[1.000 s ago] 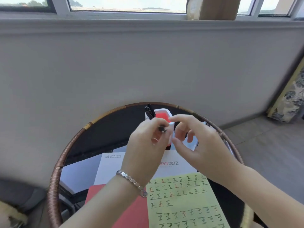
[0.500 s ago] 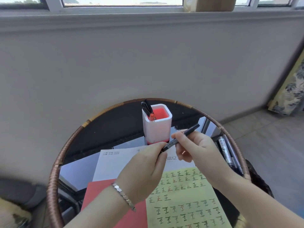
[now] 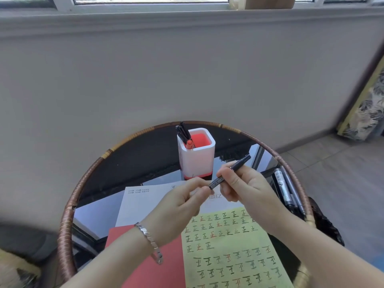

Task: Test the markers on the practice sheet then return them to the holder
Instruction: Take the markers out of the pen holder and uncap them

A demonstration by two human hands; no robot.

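Note:
A black marker (image 3: 236,167) is held level above the table, gripped by my right hand (image 3: 247,188) around its middle. My left hand (image 3: 180,206) pinches the marker's near end, by the ribbed cap section. Behind them stands the white holder (image 3: 197,159) with a red inside, holding two black markers and a red one (image 3: 185,135). The yellow practice sheet (image 3: 230,252), filled with rows of written characters, lies in front under my wrists.
A white printed sheet (image 3: 145,200) and a red sheet (image 3: 164,267) lie under the yellow one. Several more markers (image 3: 286,188) lie at the right rim of the round glass table (image 3: 70,208). A grey wall is close behind.
My hands came down and toward me from in front of the holder. The marker now shows fully between them, and the holder is uncovered.

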